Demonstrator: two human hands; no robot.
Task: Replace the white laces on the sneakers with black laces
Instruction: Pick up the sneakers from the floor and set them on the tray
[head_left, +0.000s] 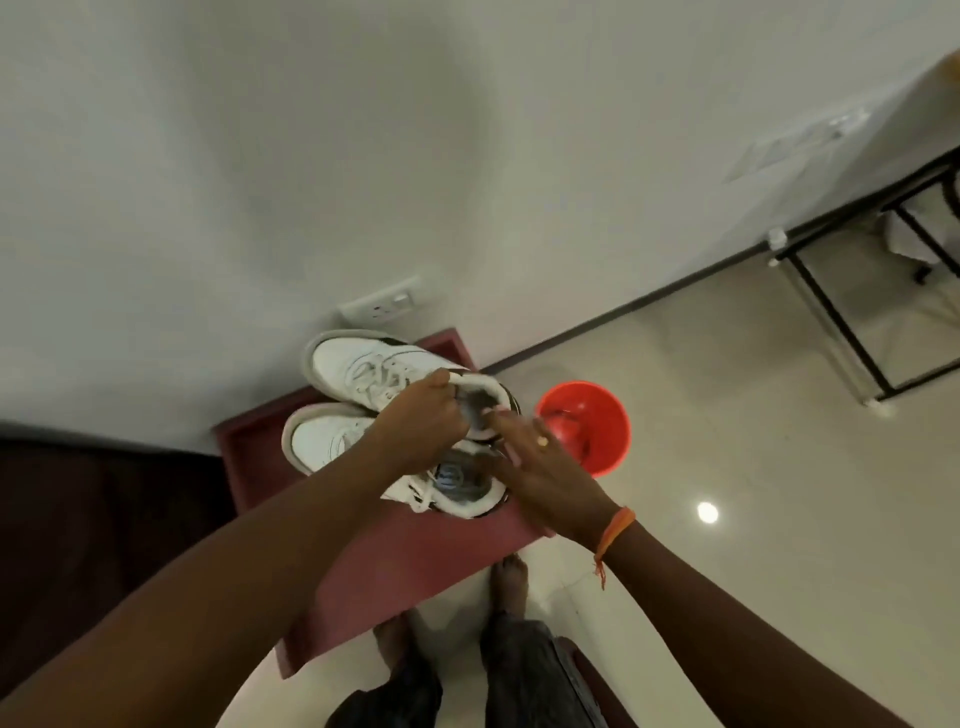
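Note:
Two white sneakers lie side by side on a maroon table (415, 561), toes pointing left toward the wall. The far sneaker (353, 364) still shows white laces over its tongue. The near sneaker (322, 441) is partly covered by my left arm; a white lace end hangs at its side. My left hand (421, 421) is closed over the far sneaker's tongue and collar. My right hand (540, 467), with a ring and an orange wrist thread, lies with fingers spread over the heel openings of both shoes. No black laces are visible.
An orange-red bucket (587, 426) stands on the floor just right of the table. A wall socket (382, 304) sits behind the shoes. A black metal frame (841, 322) stands at far right. My bare feet (509, 577) are under the table's near edge.

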